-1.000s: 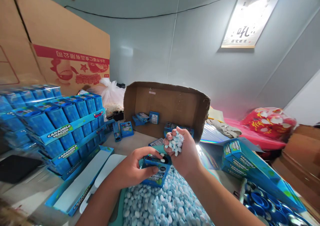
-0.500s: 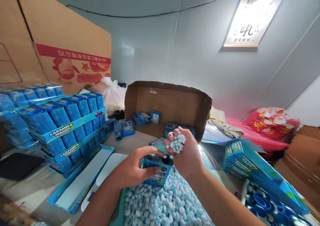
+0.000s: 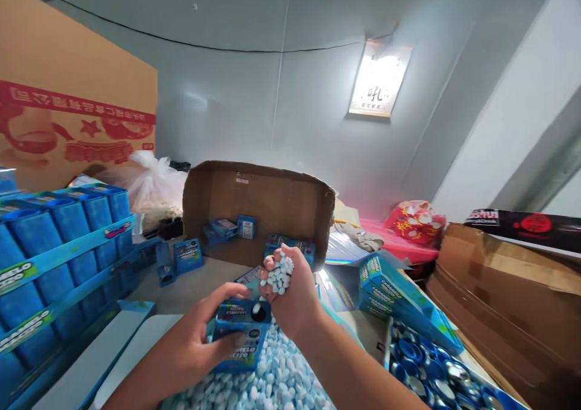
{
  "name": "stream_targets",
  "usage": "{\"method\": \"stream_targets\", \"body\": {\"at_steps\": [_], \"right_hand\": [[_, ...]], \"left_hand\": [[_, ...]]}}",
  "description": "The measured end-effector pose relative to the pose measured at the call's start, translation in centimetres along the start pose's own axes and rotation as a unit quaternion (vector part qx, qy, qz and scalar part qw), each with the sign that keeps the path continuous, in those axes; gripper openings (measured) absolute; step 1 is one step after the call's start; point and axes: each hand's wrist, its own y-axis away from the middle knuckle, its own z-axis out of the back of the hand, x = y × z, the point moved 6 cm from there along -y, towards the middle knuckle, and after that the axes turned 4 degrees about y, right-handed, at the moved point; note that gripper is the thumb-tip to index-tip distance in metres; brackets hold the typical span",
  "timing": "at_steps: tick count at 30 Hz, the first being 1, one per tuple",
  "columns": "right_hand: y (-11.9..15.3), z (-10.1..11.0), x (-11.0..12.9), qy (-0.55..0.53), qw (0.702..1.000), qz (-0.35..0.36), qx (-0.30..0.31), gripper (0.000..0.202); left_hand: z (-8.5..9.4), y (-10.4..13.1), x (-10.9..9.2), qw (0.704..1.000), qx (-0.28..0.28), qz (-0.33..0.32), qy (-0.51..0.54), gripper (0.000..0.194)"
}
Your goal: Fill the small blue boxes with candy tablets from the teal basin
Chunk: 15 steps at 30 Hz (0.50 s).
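Leaning vs the wall at far left is a big brown carton [image 3: 77, 95] w/ red print, the largest thing in view. Next down in size, an open cardboard box [image 3: 272, 198] lies on its side at the back of the table, w/ a few small blue packs inside it. At left stand stacked display trays of blue boxes [image 3: 59, 247], and at right a plain brown box [image 3: 508, 289] sits beside a tray of round blue caps [image 3: 426, 367]. Tipped blue display cartons [image 3: 390, 286] rest just above those caps. A heap of pale blue-and-white candies [image 3: 276, 386] fills the bottom centre. Over that heap, the left hand [image 3: 190, 343] is wrapped round a small blue candy box [image 3: 240, 331], fingers across its front, thumb on the near side, holding it w/ its round top opening facing up. The right hand [image 3: 295, 295] is cupped half shut round a handful of candies [image 3: 279, 274], held just above and touching the box's top edge; 1 candy sits at the opening.
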Motion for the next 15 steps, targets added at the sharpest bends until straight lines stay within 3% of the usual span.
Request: {"method": "stream_targets", "body": {"at_steps": [7, 12, 15], "right_hand": [[0.1, -0.4, -0.2, 0.026, 1.000, 0.001, -0.002, 0.020], [0.6, -1.2, -0.1, 0.089, 0.994, 0.058, 0.035, 0.023], [0.8, -1.5, -0.3, 0.106, 0.991, 0.069, 0.047, 0.026]], "left_hand": [[-0.1, -0.3, 1.3, 0.999, -0.023, 0.028, 0.020, 0.064], [-0.5, -0.7, 1.1, 0.999, 0.028, 0.012, 0.019, 0.066], [-0.5, -0.7, 1.2, 0.999, -0.004, 0.012, 0.040, 0.067]]}}
